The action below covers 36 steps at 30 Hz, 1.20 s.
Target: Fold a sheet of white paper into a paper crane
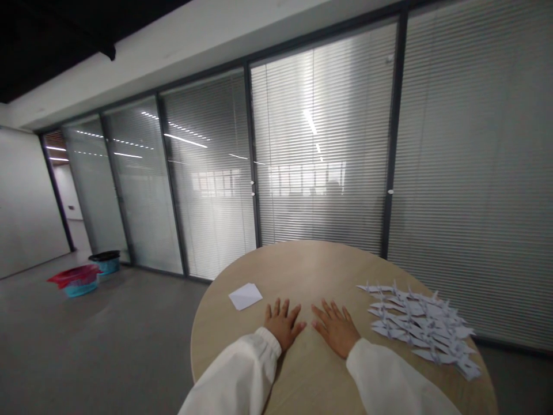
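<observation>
White folded paper square (245, 296) lies on the round pale-wood worktop (311, 271), near my left hand (283, 324). My right hand (336, 329) rests flat, closest to a heap of white origami cranes (421, 325). Both grips stand open, fingers spread, palms down, clamping nothing.

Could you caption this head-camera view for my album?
Left hand and right hand rest flat on a round table between folded paper and paper cranes.
</observation>
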{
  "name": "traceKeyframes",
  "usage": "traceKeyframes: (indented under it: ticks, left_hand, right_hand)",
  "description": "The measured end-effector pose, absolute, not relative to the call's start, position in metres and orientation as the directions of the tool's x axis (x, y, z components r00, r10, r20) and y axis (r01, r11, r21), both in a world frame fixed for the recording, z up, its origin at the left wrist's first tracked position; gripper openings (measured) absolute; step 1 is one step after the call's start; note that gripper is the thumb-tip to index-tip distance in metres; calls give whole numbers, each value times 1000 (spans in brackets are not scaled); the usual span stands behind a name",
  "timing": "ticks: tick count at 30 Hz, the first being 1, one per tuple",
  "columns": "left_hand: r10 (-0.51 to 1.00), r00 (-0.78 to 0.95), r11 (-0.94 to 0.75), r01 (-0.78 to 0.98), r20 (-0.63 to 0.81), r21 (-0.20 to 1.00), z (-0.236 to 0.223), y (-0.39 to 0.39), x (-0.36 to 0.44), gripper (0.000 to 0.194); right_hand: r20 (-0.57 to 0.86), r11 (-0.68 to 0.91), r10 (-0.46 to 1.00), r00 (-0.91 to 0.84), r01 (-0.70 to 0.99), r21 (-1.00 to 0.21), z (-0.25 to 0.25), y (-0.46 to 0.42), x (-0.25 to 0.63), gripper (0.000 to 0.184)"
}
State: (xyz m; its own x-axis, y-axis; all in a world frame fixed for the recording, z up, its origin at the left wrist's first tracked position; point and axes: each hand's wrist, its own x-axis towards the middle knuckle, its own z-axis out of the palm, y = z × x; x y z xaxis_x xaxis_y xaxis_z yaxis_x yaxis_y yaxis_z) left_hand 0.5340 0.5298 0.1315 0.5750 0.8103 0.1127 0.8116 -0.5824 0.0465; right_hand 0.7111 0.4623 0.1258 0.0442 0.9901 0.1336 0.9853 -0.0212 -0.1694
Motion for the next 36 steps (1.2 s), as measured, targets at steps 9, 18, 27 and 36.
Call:
traceKeyframes:
  ticks: [9, 18, 27, 36]
  left_hand:
    - [806, 580, -587, 809, 121, 33, 133, 530, 536, 62]
    - [803, 583, -591, 806, 124, 32, 134, 530, 536, 62]
    - [810, 573, -580, 814, 124, 28, 132, 531, 537, 62]
    - [808, 578, -583, 812, 116, 20, 136, 529, 537, 60]
  right_hand:
    - [152, -11, 988, 38, 984, -178, 124, 464, 713, 54]
    - [174, 0, 984, 30, 985, -170, 125, 464, 713, 54]
    - [164, -9, 986, 39, 984, -179, 123, 464, 714, 54]
    - [141, -19, 989, 47, 981, -193, 127, 463, 713, 54]
